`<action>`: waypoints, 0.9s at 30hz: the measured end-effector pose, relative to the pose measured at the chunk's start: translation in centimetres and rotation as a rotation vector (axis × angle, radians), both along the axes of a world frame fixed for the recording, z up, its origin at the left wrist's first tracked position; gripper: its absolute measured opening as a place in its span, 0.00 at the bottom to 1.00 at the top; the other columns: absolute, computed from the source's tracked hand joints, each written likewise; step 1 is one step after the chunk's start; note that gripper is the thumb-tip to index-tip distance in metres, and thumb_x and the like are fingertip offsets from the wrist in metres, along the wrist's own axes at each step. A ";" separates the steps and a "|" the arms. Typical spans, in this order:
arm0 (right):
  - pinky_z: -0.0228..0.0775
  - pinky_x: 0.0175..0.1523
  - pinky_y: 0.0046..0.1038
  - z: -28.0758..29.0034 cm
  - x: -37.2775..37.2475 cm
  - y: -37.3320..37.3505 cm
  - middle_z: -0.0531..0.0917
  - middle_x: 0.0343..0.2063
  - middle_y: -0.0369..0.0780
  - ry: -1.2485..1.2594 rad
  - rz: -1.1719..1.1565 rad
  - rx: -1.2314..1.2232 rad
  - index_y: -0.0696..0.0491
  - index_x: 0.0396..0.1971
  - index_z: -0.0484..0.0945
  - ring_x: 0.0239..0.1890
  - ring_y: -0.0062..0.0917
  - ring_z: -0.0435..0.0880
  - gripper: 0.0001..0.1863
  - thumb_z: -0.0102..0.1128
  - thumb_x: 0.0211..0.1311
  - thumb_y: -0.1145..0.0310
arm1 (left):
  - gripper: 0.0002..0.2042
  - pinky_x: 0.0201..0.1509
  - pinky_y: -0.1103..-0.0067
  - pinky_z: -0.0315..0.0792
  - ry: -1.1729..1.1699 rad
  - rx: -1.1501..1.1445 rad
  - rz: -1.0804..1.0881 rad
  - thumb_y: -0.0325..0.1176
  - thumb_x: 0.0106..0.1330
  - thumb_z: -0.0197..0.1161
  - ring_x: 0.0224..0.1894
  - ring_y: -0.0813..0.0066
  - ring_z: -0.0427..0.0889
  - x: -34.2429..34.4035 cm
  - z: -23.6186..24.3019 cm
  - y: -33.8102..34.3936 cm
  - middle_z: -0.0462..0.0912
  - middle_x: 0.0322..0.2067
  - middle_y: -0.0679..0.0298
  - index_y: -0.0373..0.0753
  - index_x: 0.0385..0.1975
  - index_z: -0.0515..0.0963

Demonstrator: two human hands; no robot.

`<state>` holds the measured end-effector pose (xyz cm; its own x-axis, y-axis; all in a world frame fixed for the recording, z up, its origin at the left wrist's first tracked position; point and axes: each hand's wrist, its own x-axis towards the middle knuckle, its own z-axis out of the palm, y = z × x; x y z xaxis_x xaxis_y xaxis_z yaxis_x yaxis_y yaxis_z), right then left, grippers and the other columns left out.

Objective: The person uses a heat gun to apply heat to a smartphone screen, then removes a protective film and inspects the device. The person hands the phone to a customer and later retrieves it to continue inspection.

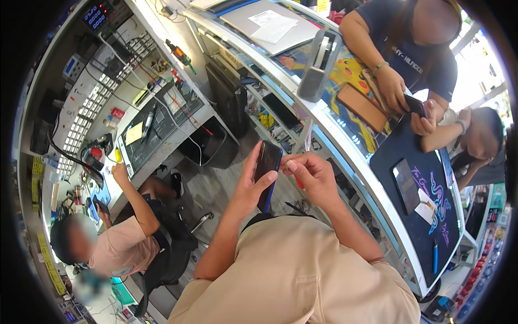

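Upright in my left hand (252,181) is a smartphone (268,164) with a dark, glossy face and a blue edge. My fingers wrap its far side and the thumb lies across the front. Close to the phone's right edge, my right hand (314,177) is closed in a pinch. A small red piece (300,182) shows below its fingers, but the fingers hide most of what they hold. Both hands are in front of my beige shirt, between the workbench and the counter.
On the right stands a glass counter with a grey upright device (319,65), a brown phone case (362,106), another phone (406,185) and a blue pen (435,256). Two people are across it, one holding a phone. At left, a seated person works at a cluttered bench (186,121).
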<state>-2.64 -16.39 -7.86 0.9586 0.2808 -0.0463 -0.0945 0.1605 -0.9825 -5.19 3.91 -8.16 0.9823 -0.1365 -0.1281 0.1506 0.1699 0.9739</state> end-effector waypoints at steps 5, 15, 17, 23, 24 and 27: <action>0.80 0.50 0.27 1.2 0.2 0.9 0.89 0.52 0.48 0.077 -0.015 -0.006 0.60 0.41 0.82 0.42 0.22 0.87 0.10 0.62 0.78 0.67 | 0.45 0.80 0.69 0.55 -0.025 0.002 0.020 0.43 0.73 0.71 0.78 0.63 0.60 0.2 -0.2 1.1 0.56 0.75 0.55 0.37 0.82 0.51; 0.70 0.33 0.19 0.9 0.6 2.1 0.90 0.45 0.42 -0.063 -0.048 0.050 0.61 0.43 0.85 0.26 0.12 0.75 0.11 0.62 0.78 0.67 | 0.46 0.79 0.69 0.57 -0.015 0.015 0.039 0.43 0.71 0.72 0.76 0.65 0.62 0.5 -0.3 1.8 0.61 0.70 0.56 0.38 0.82 0.52; 0.70 0.33 0.19 0.8 0.6 2.1 0.90 0.45 0.41 -0.076 -0.051 0.044 0.61 0.43 0.85 0.26 0.12 0.75 0.11 0.62 0.78 0.68 | 0.44 0.81 0.68 0.53 -0.008 0.025 0.026 0.40 0.71 0.71 0.79 0.62 0.57 0.5 -0.2 1.9 0.59 0.73 0.56 0.40 0.82 0.52; 0.69 0.32 0.20 0.9 0.5 2.3 0.90 0.38 0.39 -0.099 -0.092 0.021 0.60 0.43 0.85 0.25 0.11 0.75 0.10 0.62 0.78 0.68 | 0.44 0.80 0.67 0.54 -0.054 0.141 0.029 0.37 0.69 0.72 0.77 0.61 0.60 0.6 0.2 1.8 0.63 0.69 0.56 0.42 0.82 0.53; 0.69 0.31 0.20 1.0 0.5 2.3 0.89 0.35 0.38 -0.118 -0.085 -0.015 0.60 0.42 0.85 0.25 0.12 0.75 0.10 0.62 0.78 0.68 | 0.45 0.80 0.68 0.54 -0.061 0.165 0.031 0.37 0.69 0.72 0.77 0.62 0.61 0.6 0.2 1.8 0.63 0.68 0.57 0.42 0.82 0.54; 0.69 0.30 0.21 1.8 0.6 2.1 0.85 0.26 0.35 -0.174 -0.079 -0.134 0.61 0.42 0.85 0.24 0.12 0.76 0.10 0.63 0.77 0.68 | 0.48 0.75 0.69 0.63 -0.131 0.233 0.036 0.43 0.66 0.77 0.71 0.64 0.67 0.6 0.5 1.9 0.65 0.65 0.55 0.40 0.82 0.55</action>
<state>-2.06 -14.27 -6.11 0.9742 0.2073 0.0892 0.0854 0.0274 -0.9960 -4.58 5.81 -7.66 0.9963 -0.0826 -0.0237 0.0190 -0.0577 0.9982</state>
